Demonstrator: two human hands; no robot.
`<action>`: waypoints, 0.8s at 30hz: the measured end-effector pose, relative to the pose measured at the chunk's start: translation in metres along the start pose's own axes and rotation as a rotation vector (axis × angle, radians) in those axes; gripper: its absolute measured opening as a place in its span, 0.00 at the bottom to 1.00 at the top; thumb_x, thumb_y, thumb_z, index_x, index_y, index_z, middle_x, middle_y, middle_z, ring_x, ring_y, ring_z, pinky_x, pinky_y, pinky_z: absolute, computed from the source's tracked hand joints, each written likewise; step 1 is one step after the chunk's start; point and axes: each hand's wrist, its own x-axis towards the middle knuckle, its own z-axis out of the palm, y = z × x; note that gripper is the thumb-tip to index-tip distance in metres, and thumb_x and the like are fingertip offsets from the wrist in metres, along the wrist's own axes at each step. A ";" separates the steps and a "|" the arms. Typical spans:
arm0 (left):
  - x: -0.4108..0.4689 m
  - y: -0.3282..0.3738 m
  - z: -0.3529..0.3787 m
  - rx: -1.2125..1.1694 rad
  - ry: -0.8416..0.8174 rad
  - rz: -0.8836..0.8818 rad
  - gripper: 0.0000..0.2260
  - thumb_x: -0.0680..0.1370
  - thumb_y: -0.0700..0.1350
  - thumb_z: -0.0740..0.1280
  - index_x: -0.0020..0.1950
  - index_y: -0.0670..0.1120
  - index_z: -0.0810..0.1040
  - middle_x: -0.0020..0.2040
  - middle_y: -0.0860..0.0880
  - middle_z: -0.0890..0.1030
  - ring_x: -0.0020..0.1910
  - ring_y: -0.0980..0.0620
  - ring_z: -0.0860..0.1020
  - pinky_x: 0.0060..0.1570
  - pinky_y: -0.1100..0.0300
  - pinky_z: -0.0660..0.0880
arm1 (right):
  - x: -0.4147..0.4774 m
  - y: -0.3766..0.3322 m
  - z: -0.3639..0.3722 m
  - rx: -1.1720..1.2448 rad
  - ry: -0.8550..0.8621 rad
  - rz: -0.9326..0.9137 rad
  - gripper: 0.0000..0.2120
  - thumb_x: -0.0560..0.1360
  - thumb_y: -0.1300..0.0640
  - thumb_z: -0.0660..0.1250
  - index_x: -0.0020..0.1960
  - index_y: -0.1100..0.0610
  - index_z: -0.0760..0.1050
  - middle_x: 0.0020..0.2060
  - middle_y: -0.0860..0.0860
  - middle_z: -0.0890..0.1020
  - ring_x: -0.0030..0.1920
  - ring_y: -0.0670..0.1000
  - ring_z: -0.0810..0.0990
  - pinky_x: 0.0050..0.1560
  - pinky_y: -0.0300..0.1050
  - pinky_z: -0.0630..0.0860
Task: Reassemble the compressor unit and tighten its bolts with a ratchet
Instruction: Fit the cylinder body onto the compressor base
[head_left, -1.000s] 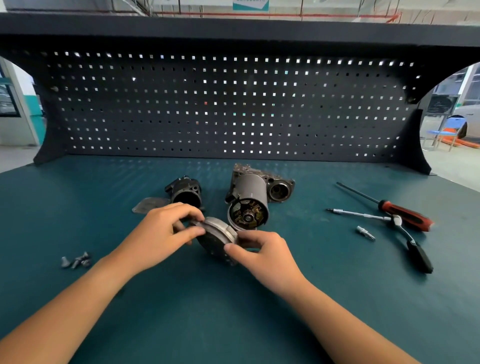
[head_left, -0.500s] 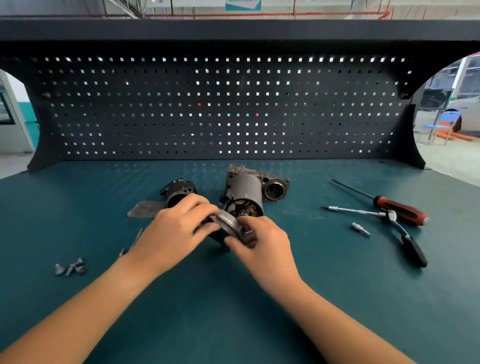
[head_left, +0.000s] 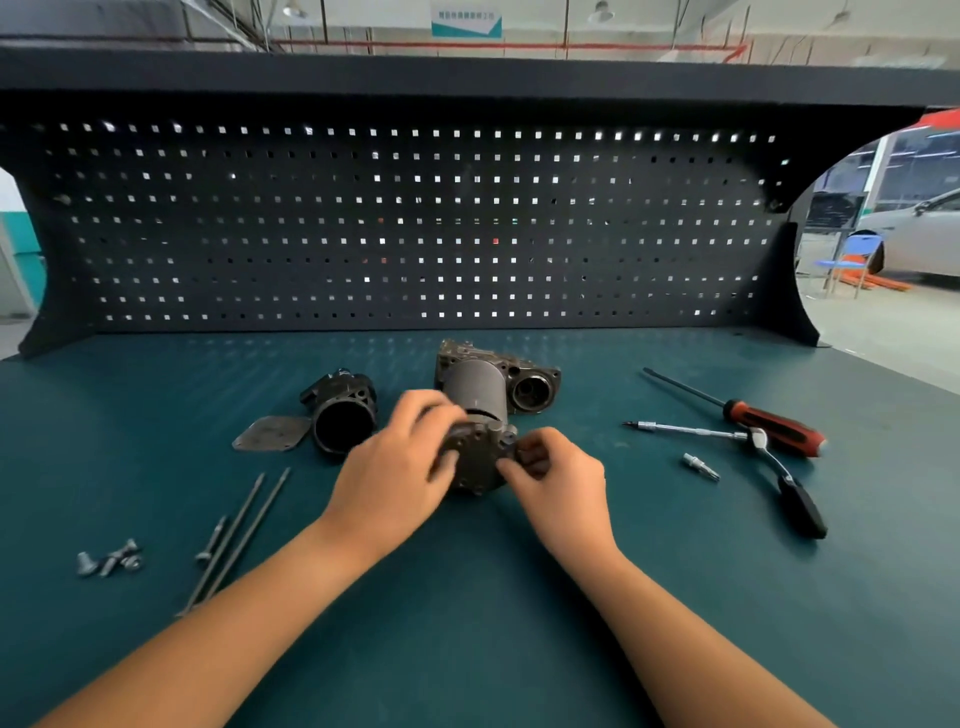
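The grey compressor body (head_left: 480, 387) lies on the green bench with its round open end facing me. A round metal end cover (head_left: 475, 460) is held against that end. My left hand (head_left: 400, 470) grips the cover's left edge, and my right hand (head_left: 558, 475) pinches its right edge. A black cylindrical housing (head_left: 343, 418) lies to the left, with a flat metal plate (head_left: 272, 432) beside it. Two long bolts (head_left: 239, 535) and a shorter one lie at the front left. The ratchet (head_left: 779, 480) rests at the right.
A red-handled screwdriver (head_left: 748, 413) and a chrome extension bar (head_left: 685, 429) lie by the ratchet, with a small socket bit (head_left: 701, 466) nearer me. Several short bolts (head_left: 109, 560) sit at the far left. A black pegboard (head_left: 405, 223) closes the back of the bench.
Both hands have carried the end cover away from me and turned it up against the open end of the compressor body. The long bolts at the left are now uncovered.
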 end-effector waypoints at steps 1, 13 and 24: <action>-0.002 -0.010 0.000 0.007 -0.006 -0.131 0.14 0.71 0.40 0.72 0.55 0.44 0.76 0.55 0.48 0.75 0.37 0.48 0.79 0.33 0.54 0.76 | 0.001 0.001 0.000 0.008 0.006 0.009 0.07 0.71 0.58 0.72 0.43 0.55 0.73 0.38 0.50 0.79 0.44 0.53 0.79 0.50 0.48 0.75; -0.004 -0.040 0.022 0.112 -0.373 -0.480 0.13 0.77 0.54 0.65 0.53 0.46 0.79 0.52 0.47 0.81 0.52 0.45 0.78 0.48 0.55 0.75 | 0.006 0.004 0.009 -0.115 -0.045 -0.135 0.25 0.75 0.58 0.67 0.69 0.50 0.65 0.53 0.48 0.72 0.48 0.52 0.77 0.49 0.43 0.71; -0.003 -0.040 0.036 -0.073 -0.349 -0.464 0.16 0.75 0.55 0.67 0.57 0.47 0.77 0.51 0.49 0.77 0.54 0.48 0.76 0.50 0.54 0.72 | 0.020 0.010 0.009 -0.220 -0.044 -0.340 0.26 0.73 0.54 0.69 0.70 0.52 0.67 0.65 0.50 0.69 0.61 0.51 0.72 0.52 0.39 0.70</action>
